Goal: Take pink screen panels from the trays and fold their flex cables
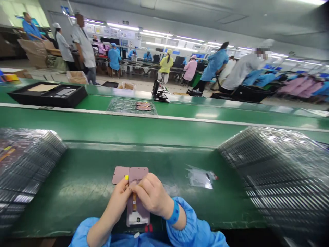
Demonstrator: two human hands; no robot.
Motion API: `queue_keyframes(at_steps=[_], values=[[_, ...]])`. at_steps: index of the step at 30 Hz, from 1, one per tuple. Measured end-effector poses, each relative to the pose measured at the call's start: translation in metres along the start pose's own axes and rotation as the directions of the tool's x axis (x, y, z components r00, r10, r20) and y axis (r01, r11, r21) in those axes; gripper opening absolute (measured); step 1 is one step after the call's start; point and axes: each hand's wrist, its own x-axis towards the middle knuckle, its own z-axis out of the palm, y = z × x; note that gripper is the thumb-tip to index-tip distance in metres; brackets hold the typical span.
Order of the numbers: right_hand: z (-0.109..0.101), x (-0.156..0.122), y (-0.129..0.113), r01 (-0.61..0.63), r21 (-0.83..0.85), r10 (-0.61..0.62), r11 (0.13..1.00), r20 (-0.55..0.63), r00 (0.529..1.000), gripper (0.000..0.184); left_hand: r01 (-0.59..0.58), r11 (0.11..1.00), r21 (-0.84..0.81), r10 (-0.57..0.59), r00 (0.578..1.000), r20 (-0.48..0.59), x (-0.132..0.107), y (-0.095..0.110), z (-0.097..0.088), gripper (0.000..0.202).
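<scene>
Two bare hands clamped on a mauve rectangular panel, long axis pointing away from me over the green conveyor belt; left hand at its edge, right hand across its middle, thin orange strip between them.

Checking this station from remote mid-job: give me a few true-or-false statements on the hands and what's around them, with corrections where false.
1. The left hand and right hand both hold pink flat panels. True.
2. The right hand's wrist wears a blue wrist strap. True.
3. Stacks of clear trays stand only left of the hands. False: another stack stands to the right.
4. A clear plastic bag is in the left hand. False: it lies on the green bench, right of the hands.
</scene>
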Motion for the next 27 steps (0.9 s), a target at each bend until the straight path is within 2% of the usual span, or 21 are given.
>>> queue_keyframes(at_steps=[2, 4, 6, 7, 9, 11, 13, 15, 17, 19, 21, 22, 23, 25, 26, 27], values=[[-0.003, 0.001, -0.003, -0.018, 0.075, 0.020, 0.997, -0.029, 0.999, 0.031, 0.103, 0.987, -0.127, -0.094, 0.993, 0.073, -0.001, 0.001, -0.005, 0.032], [-0.004, 0.000, -0.005, -0.062, 0.158, 0.071, 0.985, -0.050, 0.996, 0.027, 0.253, 0.941, -0.225, -0.222, 0.963, 0.153, -0.003, 0.001, -0.010, 0.035], [-0.003, -0.002, -0.006, -0.105, 0.236, 0.118, 0.966, -0.042, 0.992, 0.025, 0.368, 0.895, -0.252, -0.319, 0.923, 0.213, -0.004, 0.000, -0.015, 0.045], [-0.002, -0.002, -0.007, -0.120, 0.281, 0.130, 0.952, -0.017, 0.991, 0.025, 0.390, 0.888, -0.244, -0.342, 0.914, 0.218, -0.004, -0.002, -0.017, 0.049], [0.000, -0.004, -0.008, -0.129, 0.377, 0.120, 0.917, 0.046, 0.992, 0.027, 0.397, 0.892, -0.218, -0.360, 0.914, 0.189, -0.002, -0.005, -0.020, 0.049], [-0.001, -0.007, -0.011, -0.081, 0.420, 0.060, 0.904, 0.062, 0.996, 0.030, 0.371, 0.902, -0.220, -0.350, 0.928, 0.130, 0.002, -0.008, -0.023, 0.044], [-0.008, -0.013, -0.013, 0.008, 0.393, -0.007, 0.920, -0.004, 1.000, 0.028, 0.331, 0.909, -0.253, -0.327, 0.943, 0.057, 0.008, -0.008, -0.028, 0.043], [-0.022, -0.022, -0.017, 0.048, 0.345, -0.022, 0.938, -0.078, 0.997, 0.025, 0.305, 0.908, -0.288, -0.323, 0.946, -0.014, 0.015, -0.006, -0.034, 0.043], [-0.040, -0.030, -0.020, -0.014, 0.326, 0.059, 0.945, -0.128, 0.990, 0.025, 0.292, 0.901, -0.320, -0.331, 0.940, -0.076, 0.022, -0.002, -0.041, 0.039], [-0.059, -0.036, -0.021, -0.134, 0.324, 0.203, 0.937, -0.189, 0.961, 0.021, 0.288, 0.896, -0.339, -0.343, 0.932, -0.115, 0.028, 0.003, -0.046, 0.032], [-0.076, -0.038, -0.016, -0.271, 0.308, 0.363, 0.912, -0.296, 0.884, 0.012, 0.282, 0.894, -0.349, -0.347, 0.928, -0.137, 0.032, 0.008, -0.049, 0.026], [-0.083, -0.039, -0.011, -0.348, 0.295, 0.443, 0.890, -0.374, 0.815, 0.010, 0.279, 0.894, -0.350, -0.347, 0.926, -0.147, 0.034, 0.011, -0.049, 0.024], [-0.089, -0.041, -0.003, -0.430, 0.292, 0.519, 0.855, -0.459, 0.721, 0.010, 0.275, 0.896, -0.350, -0.346, 0.924, -0.160, 0.034, 0.013, -0.050, 0.021], [-0.098, -0.049, 0.019, -0.568, 0.343, 0.640, 0.748, -0.601, 0.479, 0.013, 0.261, 0.902, -0.345, -0.341, 0.919, -0.196, 0.036, 0.018, -0.051, 0.016], [-0.103, -0.056, 0.033, -0.615, 0.391, 0.683, 0.684, -0.639, 0.353, 0.014, 0.255, 0.905, -0.340, -0.339, 0.916, -0.215, 0.036, 0.020, -0.052, 0.013], [-0.107, -0.066, 0.049, -0.655, 0.437, 0.727, 0.617, -0.636, 0.260, 0.017, 0.249, 0.910, -0.333, -0.335, 0.913, -0.234, 0.037, 0.022, -0.052, 0.011]])
